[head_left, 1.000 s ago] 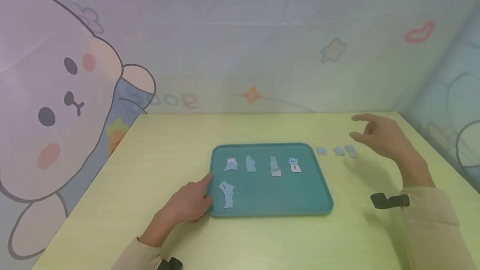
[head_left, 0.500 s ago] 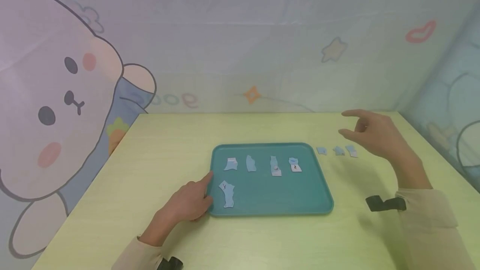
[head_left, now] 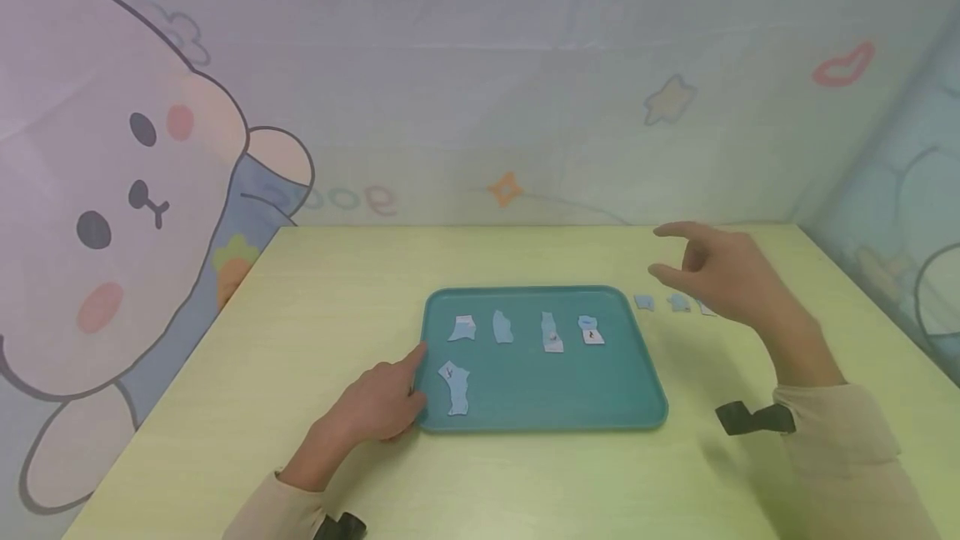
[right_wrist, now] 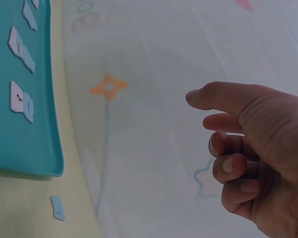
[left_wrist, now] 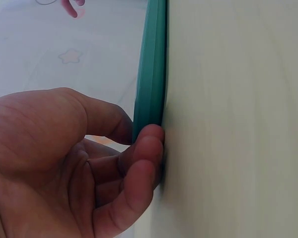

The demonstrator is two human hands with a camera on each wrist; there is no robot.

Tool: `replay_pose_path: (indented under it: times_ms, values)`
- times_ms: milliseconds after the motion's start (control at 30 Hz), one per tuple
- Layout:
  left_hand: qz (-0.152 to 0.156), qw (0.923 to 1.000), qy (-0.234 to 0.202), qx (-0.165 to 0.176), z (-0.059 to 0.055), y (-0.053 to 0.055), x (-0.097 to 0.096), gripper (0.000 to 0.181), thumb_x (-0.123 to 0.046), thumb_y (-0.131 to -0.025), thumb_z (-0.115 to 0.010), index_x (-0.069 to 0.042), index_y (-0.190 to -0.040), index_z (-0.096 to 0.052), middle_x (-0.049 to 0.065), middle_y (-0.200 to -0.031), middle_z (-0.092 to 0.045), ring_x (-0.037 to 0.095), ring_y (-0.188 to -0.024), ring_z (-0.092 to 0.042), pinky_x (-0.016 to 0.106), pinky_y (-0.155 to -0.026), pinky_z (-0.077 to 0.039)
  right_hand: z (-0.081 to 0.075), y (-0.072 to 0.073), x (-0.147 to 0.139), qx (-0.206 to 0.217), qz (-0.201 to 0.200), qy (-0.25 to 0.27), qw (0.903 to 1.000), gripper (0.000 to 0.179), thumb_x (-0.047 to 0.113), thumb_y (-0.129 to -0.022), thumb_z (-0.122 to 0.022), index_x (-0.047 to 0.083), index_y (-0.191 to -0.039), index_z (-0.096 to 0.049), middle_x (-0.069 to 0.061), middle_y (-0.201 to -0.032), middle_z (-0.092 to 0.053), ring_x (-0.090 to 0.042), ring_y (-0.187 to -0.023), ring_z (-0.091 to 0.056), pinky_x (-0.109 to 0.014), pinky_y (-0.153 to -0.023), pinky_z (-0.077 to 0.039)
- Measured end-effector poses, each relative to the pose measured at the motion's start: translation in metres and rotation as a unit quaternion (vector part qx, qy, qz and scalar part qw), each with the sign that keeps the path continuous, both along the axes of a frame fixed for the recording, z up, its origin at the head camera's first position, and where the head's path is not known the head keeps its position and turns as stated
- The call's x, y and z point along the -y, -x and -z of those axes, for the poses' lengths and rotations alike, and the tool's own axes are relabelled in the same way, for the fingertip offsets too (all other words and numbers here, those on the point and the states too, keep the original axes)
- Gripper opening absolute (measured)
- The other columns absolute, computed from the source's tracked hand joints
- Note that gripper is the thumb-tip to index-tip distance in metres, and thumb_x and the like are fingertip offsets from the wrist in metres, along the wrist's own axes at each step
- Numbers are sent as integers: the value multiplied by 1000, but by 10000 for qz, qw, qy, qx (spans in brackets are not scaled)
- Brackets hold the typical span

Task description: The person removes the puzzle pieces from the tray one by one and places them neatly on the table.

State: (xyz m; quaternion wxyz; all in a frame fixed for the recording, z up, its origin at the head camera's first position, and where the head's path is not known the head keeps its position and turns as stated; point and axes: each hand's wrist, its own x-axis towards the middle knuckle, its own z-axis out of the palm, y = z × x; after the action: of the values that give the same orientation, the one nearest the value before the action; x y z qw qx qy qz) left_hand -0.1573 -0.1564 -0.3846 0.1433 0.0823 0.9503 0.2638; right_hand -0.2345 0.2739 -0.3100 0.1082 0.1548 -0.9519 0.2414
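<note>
Towards the left, the left hand (head_left: 378,402) is gripping the left rim of a teal rectangular tray (head_left: 555,394), apparently steadying it. Five flat, irregular, pale-blue pieces (head_left: 457,390) are lying inside. Past its right edge, three small pale-blue pieces (head_left: 644,302) are resting near the rear right corner of the pale-yellow bench (head_left: 540,482), below the right hand (head_left: 718,273), which is hovering with thumb and forefinger parted, holding nothing. Fetching one seems to be the step; the next move is probably calling for lowering and pinching.

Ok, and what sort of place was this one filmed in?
Probably a small staged recording corner, though little beyond it shows: a cartoon-printed backdrop stands right behind a pale table, which holds a teal tray with small puzzle-like pieces.
</note>
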Motion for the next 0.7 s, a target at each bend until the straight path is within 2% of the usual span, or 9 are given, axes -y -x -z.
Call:
replay_pose_path:
  times_ms: [233, 700]
  values:
    - [36, 10000, -68, -2, 0, 0, 1, 74, -6, -96, -50, 2, -166, -27, -2, -49, -49, 11, -42, -42, 26, -47, -29, -2, -7, 20, -191, -261, -69, 9995, 47, 31, -97, -74, 12, -139, -65, 2, -67, -59, -15, -56, -50, -33, -59, -43]
    - [34, 10000, 34, -58, 0, 0, -1, 72, -7, -96, -50, 3, -165, -28, -2, -50, -48, 11, -43, -42, 26, -48, -30, -8, -20, 64, 30, -817, -66, 9966, 48, 27, -96, -76, 13, -140, -65, 6, -67, -60, -12, -58, -52, -32, -63, -45]
